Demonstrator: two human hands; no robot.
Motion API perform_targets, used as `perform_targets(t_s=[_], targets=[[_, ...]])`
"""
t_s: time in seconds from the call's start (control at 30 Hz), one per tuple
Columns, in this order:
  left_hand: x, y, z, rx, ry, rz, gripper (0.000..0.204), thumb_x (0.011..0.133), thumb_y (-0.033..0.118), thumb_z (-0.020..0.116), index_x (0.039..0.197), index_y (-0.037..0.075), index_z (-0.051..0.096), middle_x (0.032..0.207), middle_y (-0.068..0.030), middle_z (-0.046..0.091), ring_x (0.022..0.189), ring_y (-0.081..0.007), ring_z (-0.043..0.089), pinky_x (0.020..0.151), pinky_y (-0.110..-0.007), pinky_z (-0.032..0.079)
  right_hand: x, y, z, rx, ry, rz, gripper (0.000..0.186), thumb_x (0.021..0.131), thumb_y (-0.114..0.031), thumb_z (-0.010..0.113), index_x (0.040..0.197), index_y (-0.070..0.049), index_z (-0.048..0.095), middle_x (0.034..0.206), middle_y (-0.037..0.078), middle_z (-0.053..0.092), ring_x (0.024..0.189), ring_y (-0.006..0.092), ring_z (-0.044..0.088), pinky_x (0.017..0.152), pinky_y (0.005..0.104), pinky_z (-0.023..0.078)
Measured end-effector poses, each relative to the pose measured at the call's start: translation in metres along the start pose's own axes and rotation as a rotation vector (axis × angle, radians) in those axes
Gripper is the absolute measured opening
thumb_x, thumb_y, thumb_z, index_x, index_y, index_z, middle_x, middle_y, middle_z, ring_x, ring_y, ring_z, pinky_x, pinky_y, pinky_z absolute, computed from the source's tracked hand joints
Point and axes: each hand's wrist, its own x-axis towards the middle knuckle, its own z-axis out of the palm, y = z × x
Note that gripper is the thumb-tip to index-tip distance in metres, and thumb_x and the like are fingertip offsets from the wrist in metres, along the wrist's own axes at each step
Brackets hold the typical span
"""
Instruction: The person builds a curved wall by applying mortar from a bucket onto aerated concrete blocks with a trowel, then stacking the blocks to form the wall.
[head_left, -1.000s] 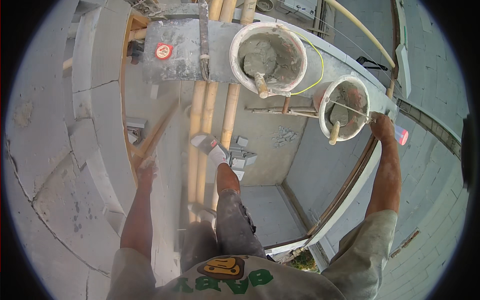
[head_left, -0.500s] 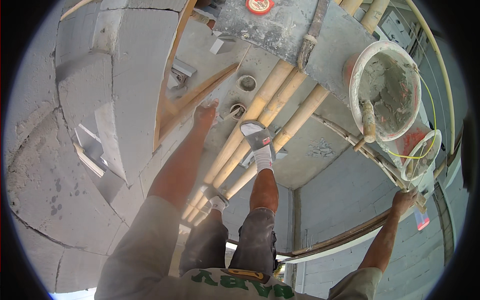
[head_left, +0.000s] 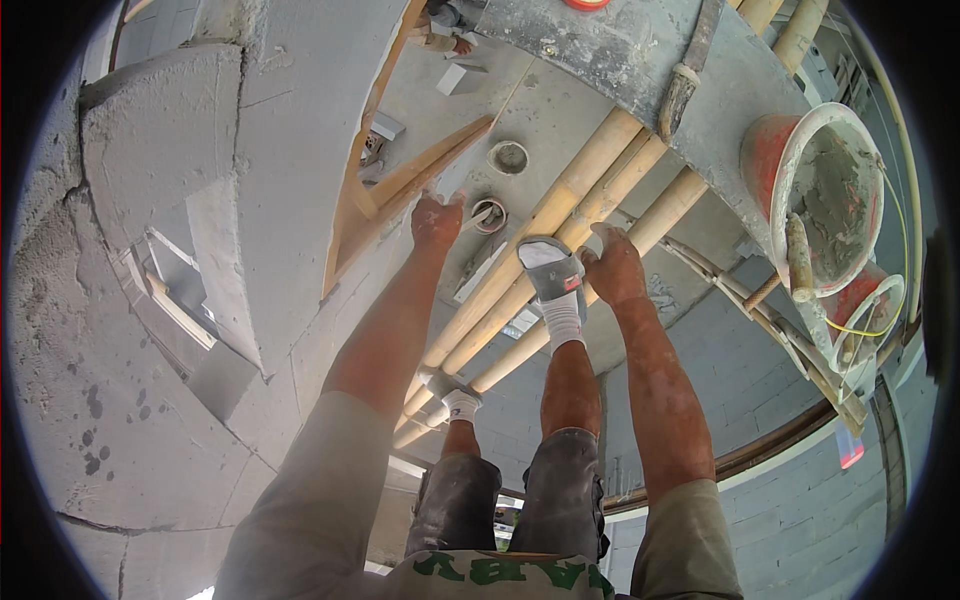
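Note:
My left hand (head_left: 437, 220) is at the grey block wall (head_left: 300, 200), close to the edge beside a wooden frame (head_left: 410, 180). Its fingers are foreshortened, and whether they grip the edge is not visible. My right hand (head_left: 614, 266) holds nothing, with fingers apart, just right of my sandalled foot (head_left: 550, 262) and above the bamboo poles (head_left: 575, 200). A handled tool (head_left: 680, 100) lies on the mortar-stained board (head_left: 600, 50) ahead. To the right, a red bucket (head_left: 770, 165) holds grey mortar (head_left: 835, 190) and a tool with a worn handle (head_left: 799, 255).
Both my feet stand on the bamboo poles, above a lower floor. Down there are two round containers, one a mortar bucket (head_left: 488, 215), and a pale block (head_left: 460, 79). A second bucket (head_left: 860, 310) hangs or stands below the first. Another person's hand (head_left: 462, 46) shows at the top.
My right hand has left the wooden piece by the lower bucket and swung inward to beside my foot. My left hand stays by the wall edge. The whole view has shifted slightly.

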Motion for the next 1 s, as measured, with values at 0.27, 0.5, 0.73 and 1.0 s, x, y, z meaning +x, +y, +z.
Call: perform_targets(t_s=[0.27, 0.5, 0.73, 1.0], targets=[[-0.012, -0.016, 0.017, -0.061, -0.007, -0.041, 0.076, 0.081, 0.044, 0.066, 0.135, -0.004, 0.041, 0.118, -0.0261, 0.059, 0.111, -0.0350, 0.058, 0.096, -0.038, 0.044, 0.056, -0.053, 0.032, -0.098, -0.066, -0.039, 0.047, 0.081, -0.022, 0.066, 0.122, -0.004, 0.051, 0.120, 0.019, 0.054, 0.111, 0.0351, 0.055, 0.093, 0.0414, 0.047], [0.007, -0.026, 0.011, -0.524, -0.033, -0.363, 0.080, 0.080, 0.047, 0.068, 0.139, 0.001, 0.037, 0.120, -0.0186, 0.057, 0.103, -0.0298, 0.060, 0.077, -0.039, 0.053, 0.081, -0.055, 0.035, -0.094, -0.051, 0.015, 0.053, 0.081, -0.024, 0.066, 0.126, -0.004, 0.047, 0.122, 0.019, 0.052, 0.115, 0.0351, 0.053, 0.095, 0.0410, 0.046], [0.026, -0.023, 0.010, -0.656, 0.012, -0.358, 0.085, 0.080, 0.055, 0.065, 0.142, 0.006, 0.031, 0.128, -0.0140, 0.050, 0.109, -0.0283, 0.056, 0.076, -0.043, 0.051, 0.089, -0.081, 0.030, -0.075, 0.021, -0.048, 0.064, 0.079, -0.030, 0.071, 0.130, -0.003, 0.044, 0.125, 0.021, 0.051, 0.117, 0.0360, 0.050, 0.098, 0.0417, 0.043], [0.038, -0.003, -0.001, -0.677, 0.182, -0.370, 0.107, 0.076, 0.064, 0.063, 0.142, -0.009, 0.022, 0.145, -0.0249, 0.032, 0.130, -0.0340, 0.039, 0.107, -0.039, 0.030, 0.112, -0.091, 0.039, 0.171, 0.020, -0.021, 0.069, 0.079, -0.039, 0.069, 0.128, 0.002, 0.044, 0.125, 0.025, 0.049, 0.118, 0.0376, 0.049, 0.100, 0.0409, 0.041]])
